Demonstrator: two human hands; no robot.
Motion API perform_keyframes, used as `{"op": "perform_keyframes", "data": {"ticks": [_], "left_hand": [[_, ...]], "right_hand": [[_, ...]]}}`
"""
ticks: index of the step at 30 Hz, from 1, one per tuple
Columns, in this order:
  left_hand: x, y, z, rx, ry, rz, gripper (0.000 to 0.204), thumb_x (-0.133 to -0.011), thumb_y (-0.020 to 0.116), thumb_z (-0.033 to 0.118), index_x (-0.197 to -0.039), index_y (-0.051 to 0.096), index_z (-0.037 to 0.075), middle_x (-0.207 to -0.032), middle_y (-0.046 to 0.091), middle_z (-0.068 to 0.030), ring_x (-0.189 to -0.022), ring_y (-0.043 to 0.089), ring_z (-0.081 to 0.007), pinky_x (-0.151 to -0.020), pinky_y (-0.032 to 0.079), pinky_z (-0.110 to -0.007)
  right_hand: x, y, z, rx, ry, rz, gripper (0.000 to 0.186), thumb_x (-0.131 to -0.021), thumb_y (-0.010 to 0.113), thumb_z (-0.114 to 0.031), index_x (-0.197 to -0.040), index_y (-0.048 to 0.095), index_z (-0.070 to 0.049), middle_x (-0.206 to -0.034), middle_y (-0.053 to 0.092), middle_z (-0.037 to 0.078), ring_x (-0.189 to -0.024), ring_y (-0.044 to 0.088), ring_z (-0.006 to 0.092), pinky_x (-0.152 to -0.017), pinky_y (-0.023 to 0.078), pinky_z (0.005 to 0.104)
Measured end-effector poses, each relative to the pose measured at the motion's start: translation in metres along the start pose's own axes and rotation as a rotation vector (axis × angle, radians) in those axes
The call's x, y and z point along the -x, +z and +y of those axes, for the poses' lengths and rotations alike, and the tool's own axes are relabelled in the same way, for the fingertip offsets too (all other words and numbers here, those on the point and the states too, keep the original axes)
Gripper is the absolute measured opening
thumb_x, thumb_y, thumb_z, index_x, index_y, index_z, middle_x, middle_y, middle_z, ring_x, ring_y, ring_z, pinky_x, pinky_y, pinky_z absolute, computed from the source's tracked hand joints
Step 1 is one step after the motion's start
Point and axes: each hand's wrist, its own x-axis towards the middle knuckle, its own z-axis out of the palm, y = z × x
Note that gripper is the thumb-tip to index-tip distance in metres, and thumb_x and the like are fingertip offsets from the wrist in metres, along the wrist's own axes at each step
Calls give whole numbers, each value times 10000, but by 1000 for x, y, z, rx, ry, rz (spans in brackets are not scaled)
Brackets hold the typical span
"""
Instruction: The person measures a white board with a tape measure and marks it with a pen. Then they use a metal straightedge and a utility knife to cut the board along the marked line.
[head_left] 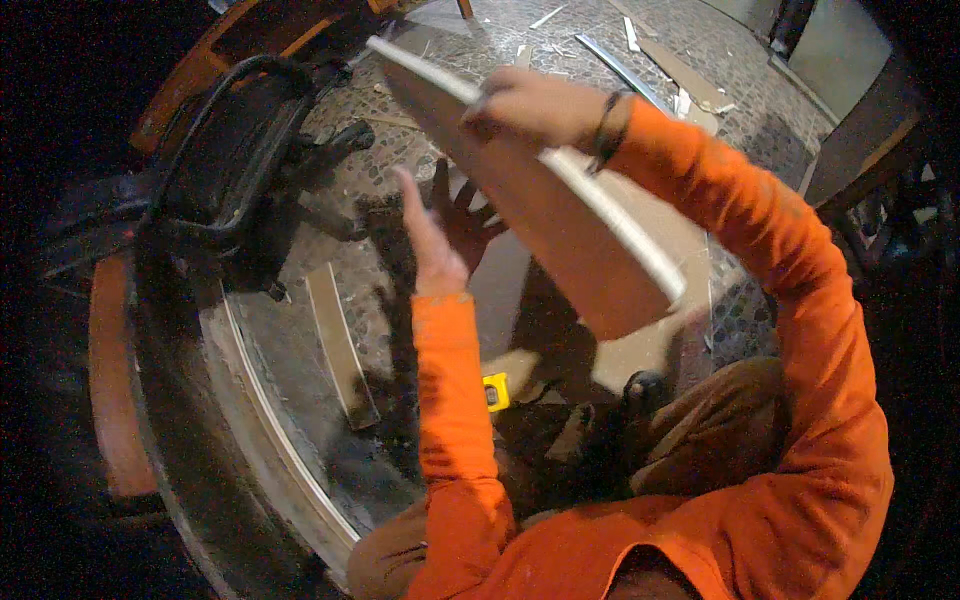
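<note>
My right hand (535,108) grips the upper white edge of a brown-faced piece of plasterboard (560,235). The piece is held up at a slant, its edge running from upper left to lower right. To the left of the board, my left hand (440,235) is raised with its fingers spread and nothing in it; motion blurs it a little. A yellow tape measure (496,392) lies low in front of me, beside my left forearm. Beneath the raised piece, a larger light-brown sheet (650,345) is partly hidden and in shadow.
A black chair (225,170) lies at the left. Near it, a narrow board strip (335,340) rests on the stone-patterned floor. A metal profile (620,70), a brown offcut (690,80) and several white scraps are scattered farther off. Wooden furniture (865,150) stands at the right.
</note>
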Motion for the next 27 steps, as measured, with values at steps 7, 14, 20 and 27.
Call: {"op": "perform_keyframes", "data": {"ticks": [7, 14, 20, 27], "left_hand": [[-38, -166, 26, -86, 8, 309, 685, -895, 532, 725, -1161, 607, 97, -1068, 661, -100, -985, 643, -255, -844, 542, -430], [-70, -290, -18, 59, -54, -35, 601, -975, 525, 579, -1303, 551, 76, -1149, 627, -62, -1007, 601, -199, -872, 505, -352], [-91, -346, -76, -70, 115, 326, 323, -992, 517, 401, -1088, 603, 105, -931, 624, -6, -828, 609, -170, -743, 516, -318], [-90, -286, -3, -811, -146, 490, 84, -899, 620, 180, -878, 627, 99, -751, 590, 8, -641, 565, -113, -580, 451, -281]], "right_hand": [[-34, 196, 20, 41, -124, -125, 377, -804, 622, -319, -803, 698, 51, -758, 666, 290, -757, 690, 436, -702, 561, 489], [-46, 280, 46, -44, -34, -321, 391, -791, 694, -337, -916, 701, 33, -889, 706, 249, -886, 700, 390, -786, 559, 461], [-107, 313, 164, -473, 251, -283, 359, -883, 618, -302, -1071, 685, -3, -963, 706, 239, -924, 697, 347, -852, 534, 464], [-202, 350, 216, -310, 262, -82, 270, -899, 563, -186, -1032, 680, 16, -902, 706, 248, -863, 706, 372, -791, 541, 477]]}}
